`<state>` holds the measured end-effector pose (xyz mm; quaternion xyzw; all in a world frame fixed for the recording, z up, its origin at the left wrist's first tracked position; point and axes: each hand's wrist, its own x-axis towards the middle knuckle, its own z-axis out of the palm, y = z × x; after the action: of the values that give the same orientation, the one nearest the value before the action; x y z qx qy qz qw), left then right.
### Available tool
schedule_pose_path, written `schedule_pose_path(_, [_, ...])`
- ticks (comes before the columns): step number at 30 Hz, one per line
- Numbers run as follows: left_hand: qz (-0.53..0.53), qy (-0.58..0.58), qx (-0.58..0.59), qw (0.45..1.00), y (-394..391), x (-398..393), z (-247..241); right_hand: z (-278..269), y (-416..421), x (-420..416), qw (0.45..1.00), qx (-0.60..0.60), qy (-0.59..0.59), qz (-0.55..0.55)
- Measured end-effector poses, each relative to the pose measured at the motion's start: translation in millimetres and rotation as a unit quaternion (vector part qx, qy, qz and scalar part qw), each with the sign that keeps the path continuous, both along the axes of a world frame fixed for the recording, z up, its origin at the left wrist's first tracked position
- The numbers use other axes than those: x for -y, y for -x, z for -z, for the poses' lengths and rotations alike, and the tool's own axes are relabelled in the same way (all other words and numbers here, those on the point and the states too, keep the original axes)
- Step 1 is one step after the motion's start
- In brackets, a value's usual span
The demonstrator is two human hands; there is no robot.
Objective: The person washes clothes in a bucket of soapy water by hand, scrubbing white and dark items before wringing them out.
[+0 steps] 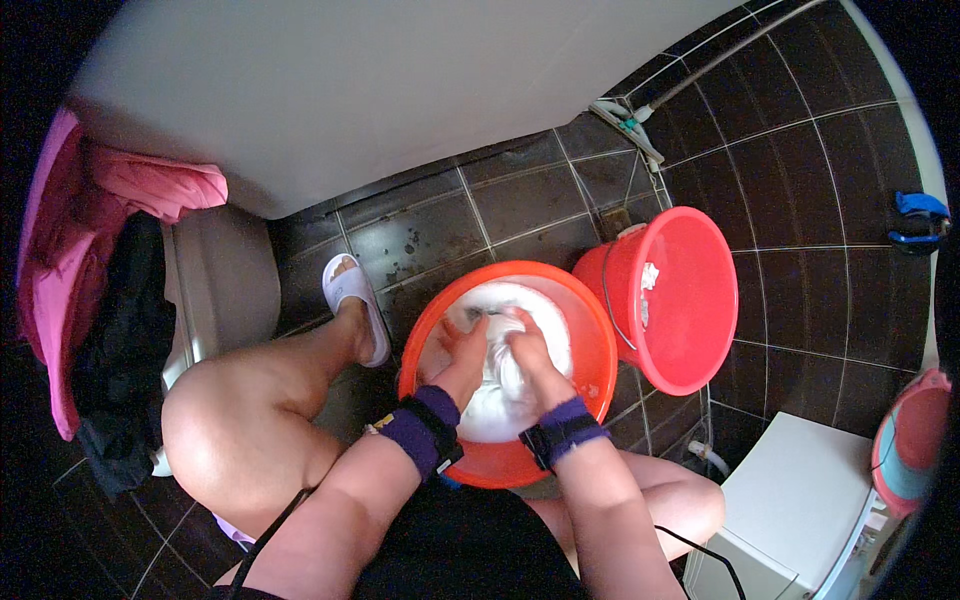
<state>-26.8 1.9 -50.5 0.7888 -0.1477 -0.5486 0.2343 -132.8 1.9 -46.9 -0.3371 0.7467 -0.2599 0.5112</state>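
Observation:
An orange-red plastic basin (517, 469) rests on the tiled floor between my knees, with whitish, foamy water (551, 300) inside. Both of my hands are in the basin, close together around a wet, pale cloth (506, 364). My left hand (469, 349) holds the cloth's left side, some fingers hidden by foam and the hand itself. On the other side, my right hand (531, 349) grips the same cloth, its fingertips partly out of sight. Dark purple bands with black straps circle both wrists.
A red bucket (694, 300) with small white pieces inside leans against the basin's right. Pink cloth (161, 180) and black cloth (124, 337) hang at the left. A white cabinet (795, 495) stands lower right. A hose (630, 124) lies near the wall corner.

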Motion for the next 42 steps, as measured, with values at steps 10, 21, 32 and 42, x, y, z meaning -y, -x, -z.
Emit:
schedule_pose_path(10, [-0.109,0.165,-0.407,0.892,-14.6,11.5,-42.2,-160.1,-71.7,-41.2,0.965,-0.133,0.204,-0.101])
schedule_pose_path(21, [-0.106,0.090,-0.285,0.948,-0.9,3.9,-77.5,-74.5,-11.0,-1.7,0.994,-0.053,0.092,0.035])
schedule_pose_path(32, [0.019,0.089,0.028,0.995,-4.5,1.0,-5.4,-6.2,-6.6,-1.6,0.906,-0.158,-0.036,-0.392])
schedule_pose_path(42, [-0.042,0.123,0.037,0.991,-13.9,2.2,23.5,-1.2,-25.1,1.1,0.919,-0.215,-0.033,-0.328])
